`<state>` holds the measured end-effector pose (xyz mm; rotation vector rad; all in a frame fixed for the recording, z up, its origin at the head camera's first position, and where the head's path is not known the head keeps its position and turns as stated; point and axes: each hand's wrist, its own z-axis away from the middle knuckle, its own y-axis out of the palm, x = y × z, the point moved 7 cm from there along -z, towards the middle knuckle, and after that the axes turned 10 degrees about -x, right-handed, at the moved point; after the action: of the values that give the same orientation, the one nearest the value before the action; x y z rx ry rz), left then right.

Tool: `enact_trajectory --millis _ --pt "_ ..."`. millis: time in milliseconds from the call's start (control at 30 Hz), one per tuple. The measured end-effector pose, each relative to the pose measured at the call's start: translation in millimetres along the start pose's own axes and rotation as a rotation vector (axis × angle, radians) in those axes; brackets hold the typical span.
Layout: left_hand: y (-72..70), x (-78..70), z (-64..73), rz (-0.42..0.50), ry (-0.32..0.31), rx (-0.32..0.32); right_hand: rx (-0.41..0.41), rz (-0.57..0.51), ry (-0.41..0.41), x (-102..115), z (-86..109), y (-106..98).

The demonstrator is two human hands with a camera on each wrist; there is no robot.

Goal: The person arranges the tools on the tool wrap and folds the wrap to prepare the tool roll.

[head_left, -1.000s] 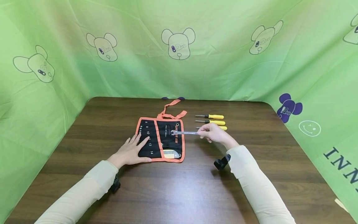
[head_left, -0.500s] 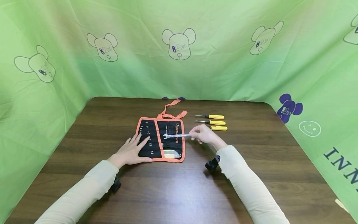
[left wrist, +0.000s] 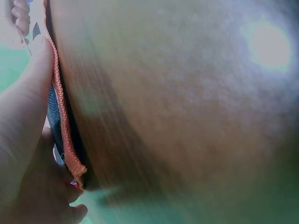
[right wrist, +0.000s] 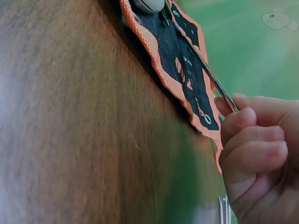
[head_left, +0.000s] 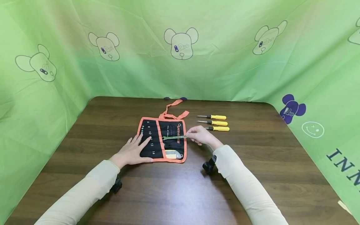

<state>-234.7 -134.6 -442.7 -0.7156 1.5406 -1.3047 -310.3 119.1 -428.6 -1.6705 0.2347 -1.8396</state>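
Note:
A black tool pouch [head_left: 174,129] with orange edging lies flat on the table, with size numbers printed down its left part. My left hand [head_left: 131,152] rests spread on the pouch's left side, its thumb along the near edge. Between the thumb and fingers of my right hand [head_left: 202,136], the end of a slim metal wrench [head_left: 173,137] is pinched. The wrench's open head points left, beside the orange divider strip [head_left: 160,137]. From the right wrist view, the wrench [right wrist: 212,77] slants over the pouch; whether its tip is inside a pocket cannot be told.
A utility knife [head_left: 173,154] sits in the pouch's lower right pocket. Three yellow-handled screwdrivers [head_left: 219,123] lie side by side right of the pouch. Orange tie straps [head_left: 171,116] trail from its far edge. A green printed curtain [head_left: 219,78] surrounds the wooden table [head_left: 174,193].
My right hand has moved left with the wrench, bringing its head from the pouch's right part to the divider strip. The left hand stays in place.

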Motion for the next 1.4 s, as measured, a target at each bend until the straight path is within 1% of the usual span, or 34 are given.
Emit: enact_trajectory --millis 133,200,400,567,600,700,800,833,933,967,1033,1067,1100,1167,1233,1400 --pt "0.0 -0.4 -0.7 -0.001 0.001 0.004 0.016 -0.026 0.044 -1.9 -2.4 3.4" --pt "0.2 -0.3 -0.8 -0.001 0.002 0.004 0.024 -0.020 0.050 -3.2 -4.3 5.4" --pt "2.2 2.4 -1.6 -0.010 0.004 0.006 0.016 0.044 0.012 -4.0 -8.6 11.9" --pt "2.3 3.0 -1.3 -0.005 0.003 0.004 0.006 0.102 -0.003 2.0 -9.8 22.1" --pt "2.2 3.0 -1.2 -0.006 0.001 0.005 0.004 0.116 -0.014 3.7 -10.7 24.4" --pt "1.6 2.6 -1.0 -0.008 0.002 0.006 0.013 0.182 -0.090 11.6 -13.0 31.4" --pt "1.6 2.3 -1.2 -0.012 0.004 0.008 0.053 0.257 -0.192 19.3 -14.4 38.6" --pt "1.7 2.2 -1.3 -0.012 0.006 0.007 0.069 0.281 -0.241 20.9 -15.2 40.4" --pt "1.7 1.8 -1.3 -0.014 0.009 0.003 0.104 0.324 -0.275 22.8 -15.5 43.7" --pt "1.6 1.6 -1.4 -0.015 0.009 0.002 0.107 0.322 -0.267 22.2 -15.5 43.3" --pt "1.2 1.2 -1.4 -0.014 0.008 0.003 0.086 0.308 -0.253 21.0 -15.4 41.3" --pt "1.0 1.0 -1.4 -0.014 0.007 0.003 0.073 0.299 -0.224 20.7 -14.5 40.1" --pt "0.6 0.6 -1.5 -0.008 0.008 0.001 0.055 0.289 -0.218 20.0 -14.1 38.6" --pt "0.4 0.3 -1.2 -0.009 0.005 0.001 0.020 0.268 -0.216 19.3 -13.2 35.6" --pt "0.0 0.0 -0.8 -0.005 0.002 0.000 -0.010 0.265 -0.233 20.1 -11.9 33.0" --pt "0.1 -0.3 0.3 0.000 -0.003 -0.004 -0.036 0.241 -0.242 22.3 -9.5 31.0"
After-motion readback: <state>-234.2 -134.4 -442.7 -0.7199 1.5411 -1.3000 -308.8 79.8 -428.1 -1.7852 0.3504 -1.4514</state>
